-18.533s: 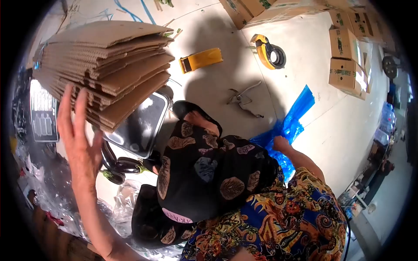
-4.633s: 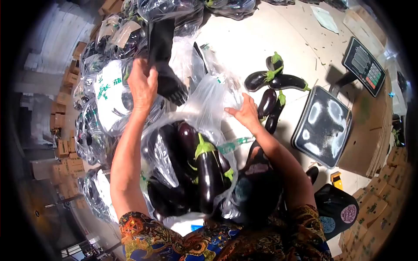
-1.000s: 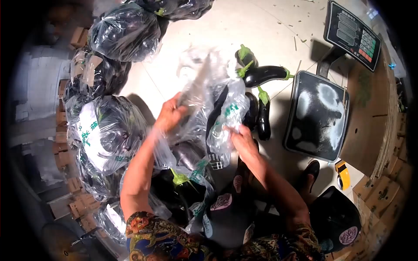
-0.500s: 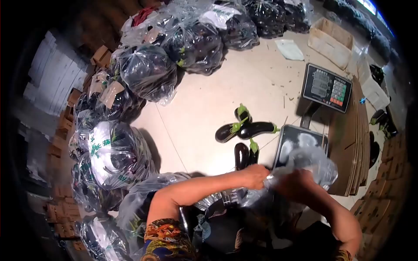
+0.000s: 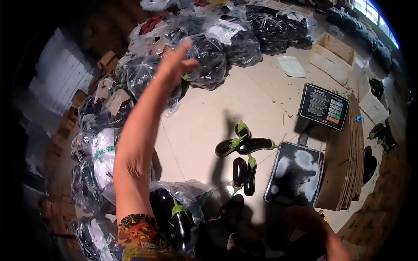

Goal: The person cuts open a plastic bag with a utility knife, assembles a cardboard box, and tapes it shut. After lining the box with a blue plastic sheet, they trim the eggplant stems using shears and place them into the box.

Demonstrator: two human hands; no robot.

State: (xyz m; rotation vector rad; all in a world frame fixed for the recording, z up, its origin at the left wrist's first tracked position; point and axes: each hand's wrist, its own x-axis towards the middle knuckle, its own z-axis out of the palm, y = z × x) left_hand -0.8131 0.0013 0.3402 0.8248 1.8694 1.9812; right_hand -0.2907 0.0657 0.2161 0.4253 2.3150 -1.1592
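head view: left arm outstretched, right hand in shade

the left hand [image 5: 178, 63] overlaps the filled bags [image 5: 207, 65] at upper left of the frame. its fingers are spread, gripping nothing visible; contact cannot be told. the step appears to be a reach; a grasp would call for closing these fingers. the right hand [image 5: 305, 217] is at lower right, beneath the scale [image 5: 296, 172]; its finger state cannot be told. the clear bag [image 5: 185, 190] lies at lower left of centre. an eggplant [image 5: 183, 232] there points stem-up, long axis near vertical.
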